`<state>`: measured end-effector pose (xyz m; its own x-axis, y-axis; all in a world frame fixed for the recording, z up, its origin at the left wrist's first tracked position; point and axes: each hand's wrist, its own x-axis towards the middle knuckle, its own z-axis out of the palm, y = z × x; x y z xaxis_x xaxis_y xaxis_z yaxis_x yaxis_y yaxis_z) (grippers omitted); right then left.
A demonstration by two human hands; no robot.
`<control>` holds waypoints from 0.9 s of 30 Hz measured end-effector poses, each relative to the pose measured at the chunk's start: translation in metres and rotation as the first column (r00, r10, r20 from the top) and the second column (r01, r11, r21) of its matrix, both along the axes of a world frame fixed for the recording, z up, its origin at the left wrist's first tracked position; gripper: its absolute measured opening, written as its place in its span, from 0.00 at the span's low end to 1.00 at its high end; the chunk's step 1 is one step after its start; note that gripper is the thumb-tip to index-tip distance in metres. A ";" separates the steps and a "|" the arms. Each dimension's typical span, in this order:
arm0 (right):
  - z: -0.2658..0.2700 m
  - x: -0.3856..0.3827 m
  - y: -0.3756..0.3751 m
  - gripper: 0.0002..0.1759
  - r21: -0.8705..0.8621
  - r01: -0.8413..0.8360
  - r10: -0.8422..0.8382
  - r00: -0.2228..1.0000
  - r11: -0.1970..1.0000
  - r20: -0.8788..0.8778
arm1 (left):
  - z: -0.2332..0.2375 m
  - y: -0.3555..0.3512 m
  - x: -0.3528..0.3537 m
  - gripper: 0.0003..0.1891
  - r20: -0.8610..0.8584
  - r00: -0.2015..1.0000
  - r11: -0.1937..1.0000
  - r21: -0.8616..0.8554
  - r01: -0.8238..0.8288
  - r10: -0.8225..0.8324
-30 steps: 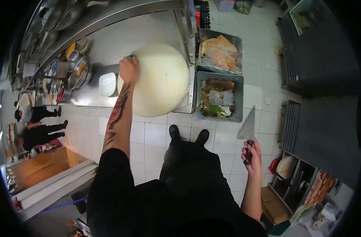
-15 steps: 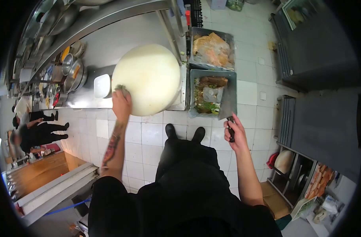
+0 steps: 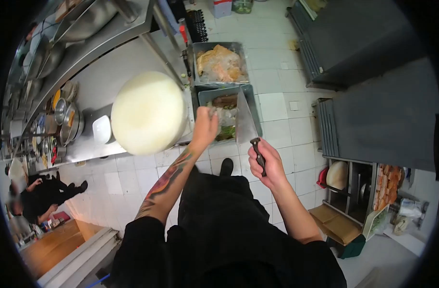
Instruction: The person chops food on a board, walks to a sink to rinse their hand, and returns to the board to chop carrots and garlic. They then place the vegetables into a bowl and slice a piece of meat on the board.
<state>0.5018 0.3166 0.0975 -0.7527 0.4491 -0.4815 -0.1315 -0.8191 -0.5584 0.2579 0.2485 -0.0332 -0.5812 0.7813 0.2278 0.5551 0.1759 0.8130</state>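
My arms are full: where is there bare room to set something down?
The round board has a bare top. The steel counter looks free between board, metal bowls and shelf post. It is crowded among those bowls, and over the nearer bin, where the left hand and the right hand's knife are.

Pretty clearly a restaurant-type kitchen. A long stainless steel counter point(image 3: 92, 89) can be seen, with a big round cutting board point(image 3: 149, 113) set at its near edge. Metal bowls point(image 3: 71, 126) are lined up farther along, and woks point(image 3: 87, 21) are kept on a shelf above. Tiled floor point(image 3: 272, 125), food-scrap bins point(image 3: 222, 65) and black-clad co-workers point(image 3: 34, 194) are visible too.
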 end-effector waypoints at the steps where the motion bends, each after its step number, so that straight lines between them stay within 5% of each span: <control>1: 0.000 0.006 0.003 0.12 0.007 0.021 -0.021 0.999 1.000 0.036 | 0.022 0.002 0.005 0.10 0.051 0.999 0.998 0.057 0.004 -0.007; 4: -0.004 0.008 -0.002 0.12 -0.020 0.082 -0.080 0.993 0.996 0.083 | 0.085 0.024 0.060 0.10 -0.141 0.964 0.948 0.196 0.251 -0.226; 6: 0.005 -0.002 -0.010 0.12 -0.051 0.038 -0.038 0.999 0.998 0.009 | 0.107 0.044 0.072 0.10 -0.220 0.936 0.946 0.113 0.304 -0.275; 12: 0.025 0.041 -0.019 0.14 -0.115 -0.017 0.020 0.999 0.993 0.025 | 0.063 0.101 0.010 0.15 -0.283 0.931 0.970 0.016 0.244 -0.229; 16: 0.009 0.086 -0.001 0.15 0.033 -0.185 0.172 0.954 0.982 0.247 | 0.042 0.091 -0.068 0.18 -0.058 0.996 0.996 0.058 -0.068 0.071; 17: -0.009 0.096 -0.002 0.17 0.583 -0.372 0.031 0.859 0.722 0.511 | 0.049 0.087 -0.070 0.15 -0.007 0.989 0.981 0.124 -0.146 0.148; 18: -0.018 0.102 -0.001 0.19 0.789 -0.593 -0.251 0.748 0.163 0.614 | 0.071 0.082 -0.052 0.15 -0.002 0.992 0.984 0.123 -0.125 0.127; 20: -0.006 0.098 0.013 0.19 0.756 -0.646 -0.295 0.706 0.104 0.644 | 0.119 0.062 -0.001 0.11 -0.253 0.945 0.940 0.216 0.263 -0.206; 22: 0.003 0.084 0.024 0.14 0.755 -0.646 -0.225 0.757 -0.111 0.614 | 0.124 0.054 0.046 0.14 -0.336 0.796 0.797 0.173 0.578 -0.504; 24: 0.010 0.065 0.027 0.14 0.776 -0.610 -0.232 0.787 -0.159 0.571 | 0.109 0.049 0.092 0.13 -0.246 0.771 0.795 0.001 0.606 -0.587; 27: 0.014 0.056 0.025 0.10 0.752 -0.571 -0.203 0.821 -0.329 0.534 | 0.086 0.087 0.084 0.12 -0.277 0.811 0.846 -0.016 0.532 -0.515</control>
